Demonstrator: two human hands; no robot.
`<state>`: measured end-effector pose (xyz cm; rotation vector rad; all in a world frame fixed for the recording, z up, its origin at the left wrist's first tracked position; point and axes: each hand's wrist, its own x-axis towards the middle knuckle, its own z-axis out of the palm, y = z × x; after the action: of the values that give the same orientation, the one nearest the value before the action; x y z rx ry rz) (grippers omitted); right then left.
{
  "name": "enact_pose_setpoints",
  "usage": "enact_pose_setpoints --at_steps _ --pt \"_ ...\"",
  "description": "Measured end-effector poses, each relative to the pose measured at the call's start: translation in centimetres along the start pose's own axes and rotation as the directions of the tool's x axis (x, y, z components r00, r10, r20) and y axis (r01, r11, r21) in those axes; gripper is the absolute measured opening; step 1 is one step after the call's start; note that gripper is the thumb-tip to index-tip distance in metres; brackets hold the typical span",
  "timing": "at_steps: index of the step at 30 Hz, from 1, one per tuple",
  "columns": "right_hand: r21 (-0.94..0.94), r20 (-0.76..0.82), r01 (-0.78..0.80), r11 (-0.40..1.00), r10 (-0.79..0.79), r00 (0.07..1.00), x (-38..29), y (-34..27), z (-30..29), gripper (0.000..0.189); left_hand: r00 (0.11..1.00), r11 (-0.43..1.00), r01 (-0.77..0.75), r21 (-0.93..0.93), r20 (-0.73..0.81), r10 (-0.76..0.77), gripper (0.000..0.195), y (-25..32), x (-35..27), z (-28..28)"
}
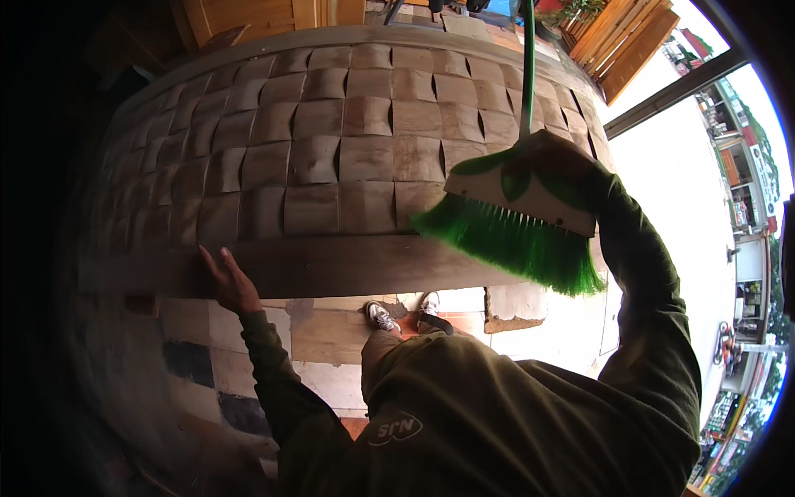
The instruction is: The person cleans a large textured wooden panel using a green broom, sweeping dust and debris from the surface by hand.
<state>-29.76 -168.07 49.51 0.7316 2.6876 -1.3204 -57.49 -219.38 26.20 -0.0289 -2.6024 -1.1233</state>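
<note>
My right hand [553, 158] grips a broom by the top of its white and green head [515, 192], close to where the green handle [528, 68] joins. Its green bristles [515, 242] hang over the near right edge of a large wooden panel [366, 158] with a woven, basket-like pattern of square blocks. I cannot tell whether the bristles touch the wood. At the near left, my left hand [233, 282] rests by the panel's plain wooden border [348, 264], fingers apart and holding nothing.
Below the border, my shoes [382, 315] stand on a floor of mismatched tiles [326, 335]. A broken-edged slab [512, 307] lies to their right. Wooden furniture [248, 18] is beyond the panel at left. Wooden boards [621, 46] lean at the far right, beside a bright street.
</note>
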Motion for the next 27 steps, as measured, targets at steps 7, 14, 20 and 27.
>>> enact_pose_setpoints --at_steps 7,14,20,27 --pt "-0.150 -0.048 0.236 0.960 -0.246 0.968 3.4 -6.8 4.5 0.031 0.999 0.997 -0.049 0.056 0.001 0.049 0.069 -1.9 0.6 0.1" --pt "-0.835 -0.028 -0.018 0.550 -0.011 1.000 5.7 -3.7 -0.7 0.029 0.998 0.998 -0.056 0.000 0.039 0.056 0.068 -0.2 0.3 0.1" --pt "-0.062 -0.003 0.375 0.925 -0.376 0.927 4.4 -7.5 5.9 0.018 0.999 0.998 -0.048 0.048 0.023 0.046 0.066 -0.8 0.3 0.0" --pt "-0.677 -0.269 -0.140 0.723 -0.065 0.961 0.1 2.0 -4.9 0.015 0.997 1.000 -0.020 -0.003 0.076 0.020 0.068 -0.5 0.4 0.1"
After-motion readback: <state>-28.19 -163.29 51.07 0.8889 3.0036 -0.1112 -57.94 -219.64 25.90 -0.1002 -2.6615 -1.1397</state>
